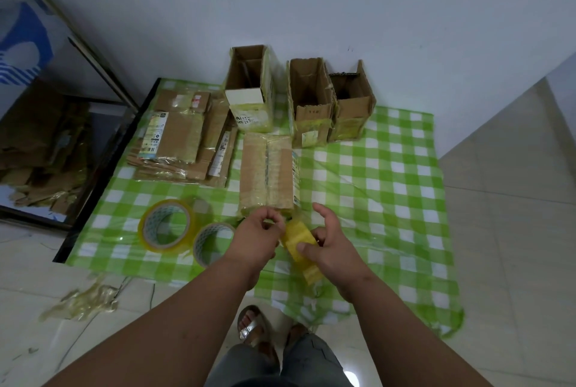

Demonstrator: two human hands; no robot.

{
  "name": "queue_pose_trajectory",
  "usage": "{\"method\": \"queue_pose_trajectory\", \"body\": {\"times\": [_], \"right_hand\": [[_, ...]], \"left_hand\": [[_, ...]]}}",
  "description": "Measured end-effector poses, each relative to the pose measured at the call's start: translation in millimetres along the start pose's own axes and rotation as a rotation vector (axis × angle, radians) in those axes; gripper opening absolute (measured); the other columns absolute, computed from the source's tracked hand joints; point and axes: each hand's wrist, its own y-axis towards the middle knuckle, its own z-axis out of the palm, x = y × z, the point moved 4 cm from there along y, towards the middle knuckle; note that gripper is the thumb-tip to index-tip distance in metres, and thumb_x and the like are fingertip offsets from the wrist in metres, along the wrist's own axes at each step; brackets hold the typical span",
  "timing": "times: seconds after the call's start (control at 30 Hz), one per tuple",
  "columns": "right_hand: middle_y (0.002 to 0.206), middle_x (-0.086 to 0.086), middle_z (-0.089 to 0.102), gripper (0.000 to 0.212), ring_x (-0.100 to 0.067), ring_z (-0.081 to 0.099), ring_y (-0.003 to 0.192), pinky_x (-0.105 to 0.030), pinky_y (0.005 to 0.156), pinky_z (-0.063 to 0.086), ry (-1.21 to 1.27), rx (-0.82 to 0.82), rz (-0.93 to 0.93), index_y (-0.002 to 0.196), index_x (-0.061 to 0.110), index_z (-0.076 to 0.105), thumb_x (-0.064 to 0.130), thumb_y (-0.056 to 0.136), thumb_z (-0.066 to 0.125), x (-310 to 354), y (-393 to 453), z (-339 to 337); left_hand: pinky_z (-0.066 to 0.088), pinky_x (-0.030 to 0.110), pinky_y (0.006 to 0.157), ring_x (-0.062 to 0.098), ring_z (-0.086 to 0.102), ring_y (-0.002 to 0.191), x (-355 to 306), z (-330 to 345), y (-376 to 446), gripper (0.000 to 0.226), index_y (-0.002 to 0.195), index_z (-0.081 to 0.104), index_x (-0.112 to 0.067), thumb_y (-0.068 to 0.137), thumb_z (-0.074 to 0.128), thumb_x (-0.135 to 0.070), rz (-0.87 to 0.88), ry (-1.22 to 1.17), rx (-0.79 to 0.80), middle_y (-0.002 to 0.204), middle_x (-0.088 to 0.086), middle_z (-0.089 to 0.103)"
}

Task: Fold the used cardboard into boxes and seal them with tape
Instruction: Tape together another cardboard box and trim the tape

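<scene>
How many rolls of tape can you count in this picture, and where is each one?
3. The largest roll lies on the green checked cloth, a second roll sits just right of it, and the right hand grips a yellow roll. More may be hidden.

The boxes (268,173) are matt brown cardboard under glossy yellowish tape. The tape rolls (166,226) look like shiny clear plastic. The checked sheet (389,187) is smooth glossy plastic on polished floor tiles (511,199).
</scene>
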Motion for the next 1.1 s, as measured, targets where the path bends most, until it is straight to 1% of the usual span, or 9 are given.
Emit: {"method": "queue_pose_trajectory", "body": {"times": [0.1, 0.2, 0.4, 0.47, 0.67, 0.8, 0.9, 0.97, 1.1], "right_hand": [[0.064, 0.01, 0.052, 0.075, -0.003, 0.054, 0.062, -0.021, 0.062, 0.046, -0.025, -0.029, -0.046, 0.144, 0.038, 0.027, 0.003, 0.09, 0.065, 1.8, -2.7, 5.9], [0.073, -0.001, 0.047, 0.075, -0.01, 0.052, 0.066, -0.027, 0.066, 0.047, -0.054, -0.065, -0.072, 0.142, 0.042, 0.031, 0.006, 0.088, 0.068, 2.7, -2.9, 9.9], [0.059, 0.026, 0.058, 0.067, 0.01, 0.057, 0.06, -0.013, 0.059, 0.046, -0.025, -0.087, -0.13, 0.134, 0.037, 0.035, -0.003, 0.088, 0.065, 7.4, -7.1, 13.5], [0.057, 0.027, 0.057, 0.067, 0.009, 0.056, 0.058, -0.013, 0.059, 0.046, -0.034, -0.092, -0.131, 0.137, 0.033, 0.036, -0.002, 0.088, 0.065, 7.3, -8.5, 15.4], [0.051, 0.016, 0.049, 0.063, 0.004, 0.048, 0.049, -0.014, 0.051, 0.04, -0.116, -0.125, -0.114, 0.138, 0.026, 0.039, 0.003, 0.088, 0.068, 6.5, -8.8, 20.2], [0.069, 0.014, 0.042, 0.061, 0.001, 0.043, 0.059, -0.015, 0.054, 0.033, -0.32, -0.165, -0.135, 0.139, 0.026, 0.039, 0.018, 0.087, 0.07, 5.1, -7.5, 23.6], [0.103, 0.005, 0.059, 0.059, -0.015, 0.057, 0.093, -0.025, 0.07, 0.043, -0.625, -0.162, -0.196, 0.138, 0.027, 0.039, 0.024, 0.086, 0.067, 9.6, -7.7, 28.1], [0.114, -0.002, 0.059, 0.049, -0.024, 0.056, 0.105, -0.033, 0.081, 0.044, -0.811, -0.189, -0.256, 0.13, 0.022, 0.045, 0.024, 0.085, 0.065, 12.0, -5.9, 32.1], [0.106, -0.003, 0.057, 0.031, -0.024, 0.052, 0.101, -0.032, 0.079, 0.034, -0.946, -0.238, -0.264, 0.112, 0.019, 0.048, 0.027, 0.086, 0.062, 6.4, 4.0, 36.8]], "left_hand": [[0.042, 0.028, 0.057, 0.017, 0.05, 0.066, -0.9, -5.3, 2.4, 0.023, 0.104, 0.048, -0.024, 0.093, 0.057, -0.006, -0.085, -0.08, -0.046, 0.076, 0.005, 0.059], [0.043, 0.031, 0.058, 0.019, 0.05, 0.068, -5.4, -8.4, 2.4, 0.016, 0.094, 0.053, -0.02, 0.092, 0.054, -0.004, -0.099, -0.013, -0.046, 0.077, 0.006, 0.057], [0.056, 0.037, 0.076, 0.02, 0.058, 0.078, -9.8, -5.6, -3.4, 0.009, 0.088, 0.062, -0.012, 0.085, 0.066, -0.005, -0.041, 0.084, 0.042, 0.086, 0.005, 0.061], [0.056, 0.043, 0.083, 0.022, 0.061, 0.081, -8.2, -7.7, -4.5, 0.012, 0.087, 0.064, -0.013, 0.082, 0.068, -0.003, -0.003, 0.112, 0.018, 0.086, 0.007, 0.064], [0.05, 0.031, 0.068, 0.015, 0.058, 0.07, -9.6, -10.7, -7.7, 0.019, 0.074, 0.061, -0.022, 0.088, 0.064, -0.01, 0.186, 0.404, -0.023, 0.074, -0.003, 0.062], [0.045, 0.028, 0.091, 0.015, 0.052, 0.101, -2.6, -15.2, -3.0, 0.012, 0.077, 0.068, -0.019, 0.088, 0.068, -0.013, 0.186, 0.43, -0.099, 0.107, -0.002, 0.048], [0.053, 0.035, 0.086, 0.019, 0.063, 0.089, 4.1, -18.4, 0.3, 0.012, 0.077, 0.072, -0.015, 0.087, 0.068, -0.011, 0.131, 0.4, -0.069, 0.089, -0.001, 0.066], [0.055, 0.037, 0.083, 0.022, 0.067, 0.089, 8.2, -19.4, 2.3, 0.012, 0.085, 0.075, -0.019, 0.09, 0.066, -0.015, 0.101, 0.437, -0.034, 0.091, 0.004, 0.074], [0.053, 0.03, 0.077, 0.023, 0.067, 0.089, 12.3, -22.3, 3.5, 0.032, 0.126, 0.067, -0.022, 0.097, 0.055, -0.024, 0.118, 0.584, -0.051, 0.105, 0.008, 0.074]]}}
